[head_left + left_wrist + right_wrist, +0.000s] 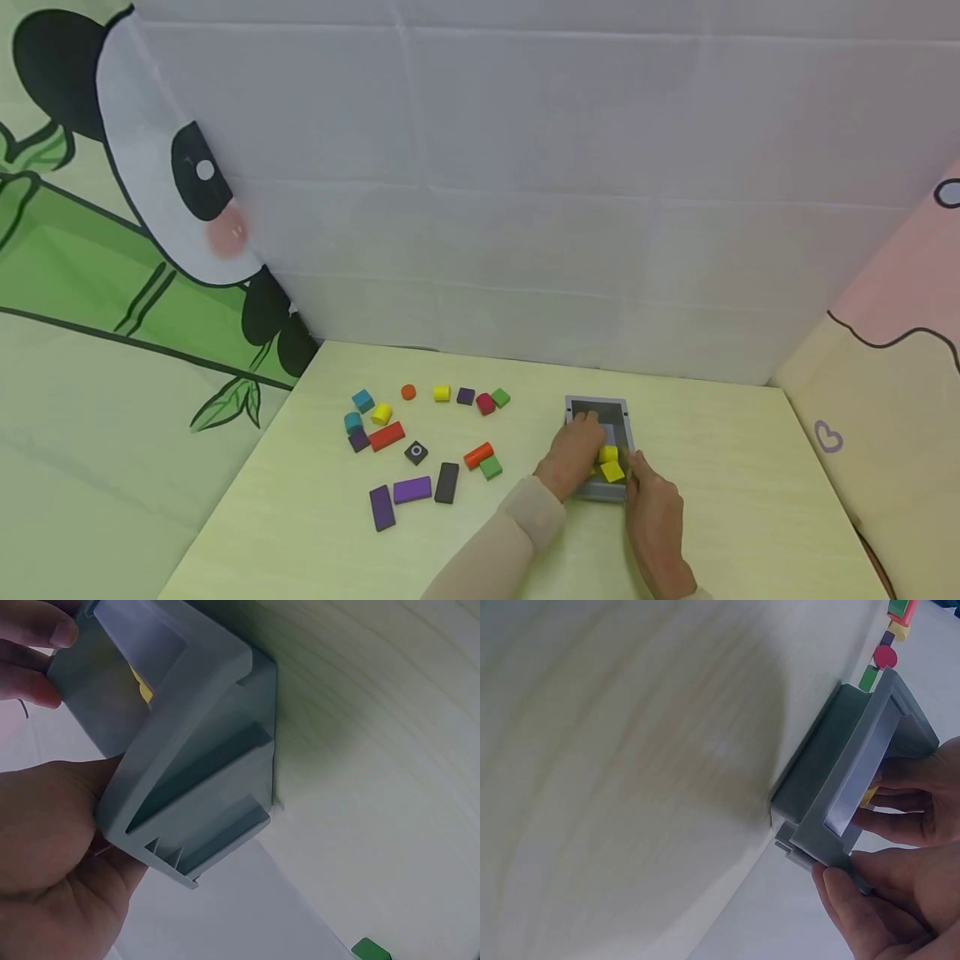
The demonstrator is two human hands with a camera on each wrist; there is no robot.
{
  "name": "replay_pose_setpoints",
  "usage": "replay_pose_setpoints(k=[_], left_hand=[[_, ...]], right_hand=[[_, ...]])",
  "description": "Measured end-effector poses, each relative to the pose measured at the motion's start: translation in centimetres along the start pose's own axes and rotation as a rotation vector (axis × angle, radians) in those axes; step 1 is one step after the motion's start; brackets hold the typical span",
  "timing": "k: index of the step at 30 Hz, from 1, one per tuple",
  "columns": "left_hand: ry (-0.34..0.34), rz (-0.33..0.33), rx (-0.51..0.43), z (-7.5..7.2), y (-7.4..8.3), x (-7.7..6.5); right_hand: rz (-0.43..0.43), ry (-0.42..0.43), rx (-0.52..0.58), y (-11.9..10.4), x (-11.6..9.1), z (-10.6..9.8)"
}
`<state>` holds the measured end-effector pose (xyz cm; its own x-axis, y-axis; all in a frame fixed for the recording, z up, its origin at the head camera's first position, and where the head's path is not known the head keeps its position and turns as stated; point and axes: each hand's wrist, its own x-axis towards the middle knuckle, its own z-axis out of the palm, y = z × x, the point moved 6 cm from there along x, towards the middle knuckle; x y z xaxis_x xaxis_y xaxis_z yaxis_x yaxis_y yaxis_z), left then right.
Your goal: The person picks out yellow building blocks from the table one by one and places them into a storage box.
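Note:
A grey open-topped box [630,425] stands at the right of the table, with yellow blocks [612,472] inside. My left hand [570,454] reaches over the box's left wall, its fingertips down inside. A yellow piece [868,796] shows between those fingers in the right wrist view; whether they pinch it I cannot tell. At the near right side, my right hand [656,512] grips the box wall. The right wrist view shows its thumb and fingers [851,904] holding a corner. In the left wrist view, my left hand [52,847] is partly hidden behind the box's edge.
Left of the box lie scattered blocks: a red cylinder [478,455], a green block [491,467], a black bar [446,483], purple bars [412,490] and several others. A white cloth backdrop [480,208] rises behind the table, with printed panels at both sides.

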<state>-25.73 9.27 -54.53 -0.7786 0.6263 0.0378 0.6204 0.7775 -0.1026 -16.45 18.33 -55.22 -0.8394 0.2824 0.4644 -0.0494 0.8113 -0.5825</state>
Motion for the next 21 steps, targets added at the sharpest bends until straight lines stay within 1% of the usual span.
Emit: replay_pose_setpoints(k=[5, 9, 14, 21], left_hand=[[-0.021, -0.016, -0.011, 0.12, 0.06, 0.01], [-0.023, -0.020, -0.018, 0.15, 0.14, 0.08], [-0.027, -0.023, -0.005, 0.28, 0.28, 0.20], [-0.037, -0.048, 0.004, 0.56, 0.39, 0.33]], right_hand=[[0.003, 0.004, 0.005, 0.06, 0.04, 0.10], [0.008, 0.002, 0.001, 0.11, 0.04, 0.16], [0.005, 0.006, 0.006, 0.04, 0.04, 0.08], [-0.012, 0.015, -0.001, -0.22, 0.06, -0.10]])
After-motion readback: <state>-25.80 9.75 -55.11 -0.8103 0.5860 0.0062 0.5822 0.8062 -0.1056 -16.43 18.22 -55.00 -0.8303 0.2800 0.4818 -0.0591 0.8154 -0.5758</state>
